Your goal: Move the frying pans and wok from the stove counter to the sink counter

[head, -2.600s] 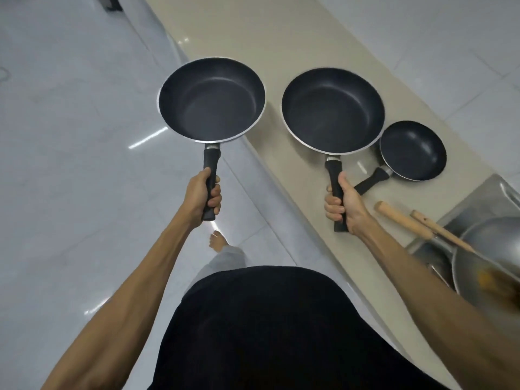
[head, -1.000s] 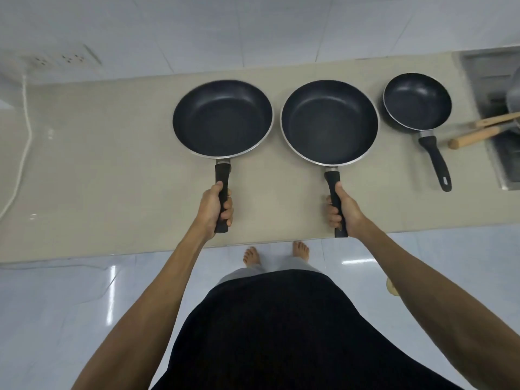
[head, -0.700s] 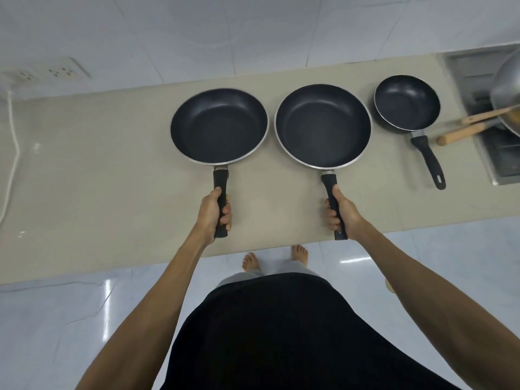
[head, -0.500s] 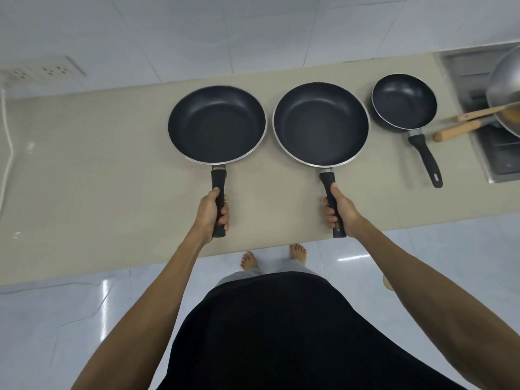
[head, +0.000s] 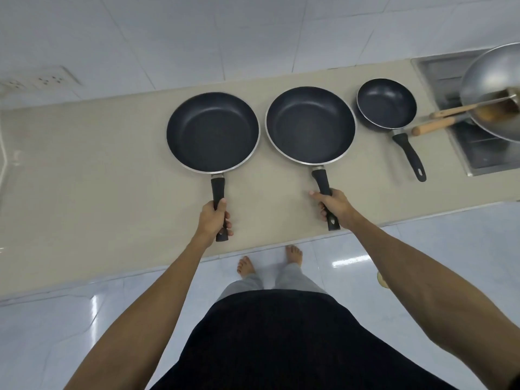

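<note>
Three black frying pans stand in a row on the beige counter (head: 84, 164). My left hand (head: 212, 219) is closed around the handle of the left frying pan (head: 212, 132). My right hand (head: 334, 205) lies on the handle of the middle, largest frying pan (head: 309, 125); its index finger is stretched out to the left while the lower fingers still curl around the handle. A small frying pan (head: 387, 102) rests untouched to the right, its handle pointing towards me. A steel wok (head: 489, 80) sits over the sink (head: 478, 153) at the far right.
Two wooden handles (head: 433, 126) stick out from the wok onto the counter beside the small pan. A wall socket strip (head: 42, 80) and a white cable (head: 2, 153) are at the far left. My bare feet stand on the tiled floor at the counter's front edge.
I turned to face the counter and brought the left pan from over the floor down beside the middle pan. In the last half second my right index finger has uncurled from the handle.
</note>
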`<state>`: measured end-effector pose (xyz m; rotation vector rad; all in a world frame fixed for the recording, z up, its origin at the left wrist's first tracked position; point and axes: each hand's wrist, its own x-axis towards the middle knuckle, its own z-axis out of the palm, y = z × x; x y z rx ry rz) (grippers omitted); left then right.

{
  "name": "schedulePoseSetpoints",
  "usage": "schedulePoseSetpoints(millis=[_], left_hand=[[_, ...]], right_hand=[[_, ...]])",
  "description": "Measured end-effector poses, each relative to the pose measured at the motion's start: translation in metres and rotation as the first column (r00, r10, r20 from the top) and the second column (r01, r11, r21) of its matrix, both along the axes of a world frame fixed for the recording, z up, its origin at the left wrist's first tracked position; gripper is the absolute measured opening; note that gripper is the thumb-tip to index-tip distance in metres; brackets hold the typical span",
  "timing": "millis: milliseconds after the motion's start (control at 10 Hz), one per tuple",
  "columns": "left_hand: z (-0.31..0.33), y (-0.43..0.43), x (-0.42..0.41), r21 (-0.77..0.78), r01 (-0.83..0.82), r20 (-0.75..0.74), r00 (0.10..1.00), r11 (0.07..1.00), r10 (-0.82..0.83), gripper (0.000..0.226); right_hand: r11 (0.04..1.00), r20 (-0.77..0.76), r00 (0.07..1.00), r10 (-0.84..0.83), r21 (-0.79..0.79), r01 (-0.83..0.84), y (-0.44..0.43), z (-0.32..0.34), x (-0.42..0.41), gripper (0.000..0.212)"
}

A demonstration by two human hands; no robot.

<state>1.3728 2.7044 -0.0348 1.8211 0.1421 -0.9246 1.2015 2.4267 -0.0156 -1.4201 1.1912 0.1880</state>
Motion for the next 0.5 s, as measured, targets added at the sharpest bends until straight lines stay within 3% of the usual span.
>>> schedulePoseSetpoints(millis=[100, 200, 300, 400, 500], left_hand=[[0.008, 0.001, -0.001, 0.046, 0.05, 0.029, 0.998, 0.998, -0.052, 0.021], [0.015, 0.003, -0.004, 0.121, 0.109, 0.08, 0.99, 0.987, -0.119, 0.024], [0.029, 0.006, -0.01, 0.216, 0.176, 0.109, 0.973, 0.96, -0.203, 0.036], [0.042, 0.005, -0.017, 0.353, 0.245, 0.237, 0.91, 0.903, -0.339, 0.049], [0.059, 0.002, -0.029, 0.426, 0.238, 0.368, 0.836, 0.873, -0.408, 0.058]], right_hand=[[0.996, -0.033, 0.998, 0.059, -0.059, -0.061, 0.003, 0.009, -0.004, 0.031], [0.955, -0.165, 0.963, 0.214, -0.171, -0.241, 0.005, 0.019, -0.011, 0.037], [0.905, -0.209, 0.927, 0.312, -0.231, -0.357, 0.006, 0.033, -0.02, 0.06], [0.88, -0.187, 0.919, 0.348, -0.274, -0.389, 0.003, 0.038, -0.029, 0.078], [0.847, -0.17, 0.908, 0.383, -0.327, -0.418, -0.004, 0.048, -0.046, 0.082]])
